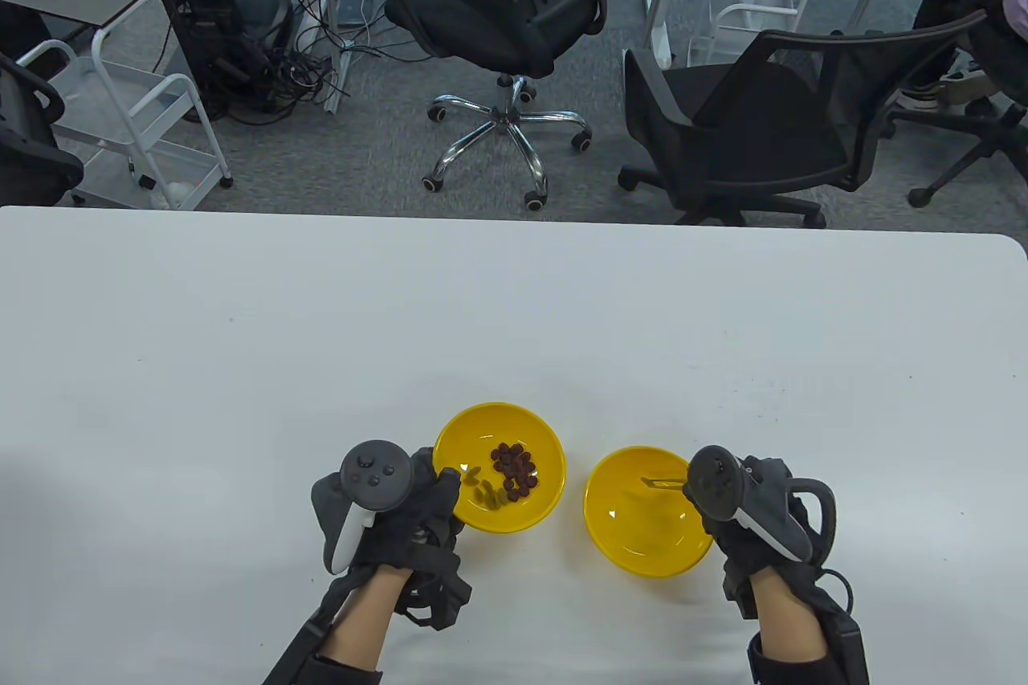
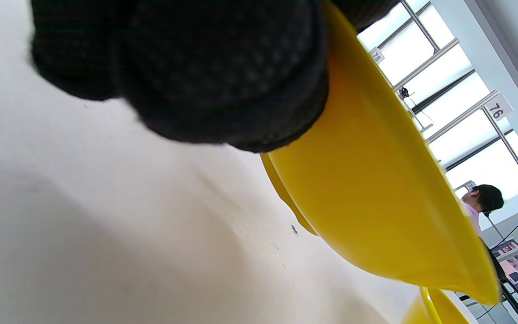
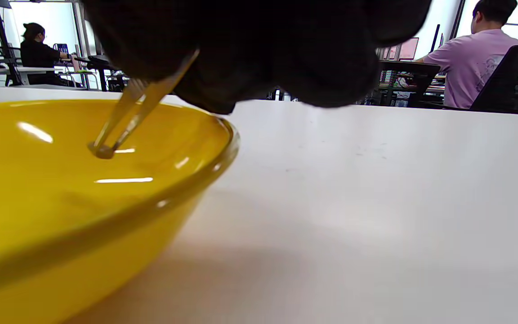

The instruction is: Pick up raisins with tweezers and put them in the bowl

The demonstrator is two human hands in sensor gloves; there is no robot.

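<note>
On the white bench (image 1: 241,332) stand two yellow bowls. The left bowl (image 1: 530,428) holds the raisins (image 1: 514,468), dark ones and a few green at 7 o'clock of them. The left hand (image 1: 418,516) grips its rim at 9 o'clock. The right hand (image 1: 739,508) pinches tweezers (image 3: 128,121), tips closed on a raisin (image 3: 103,151) over the right bowl (image 1: 626,540).

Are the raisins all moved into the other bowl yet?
Not yet. The right bowl shows no raisins lying in it. The right hand holds the tweezers over that bowl, their tips pinching one small dark bit. The left hand holds the left bowl at its rim, and the pile of raisins in it is still waiting.
</note>
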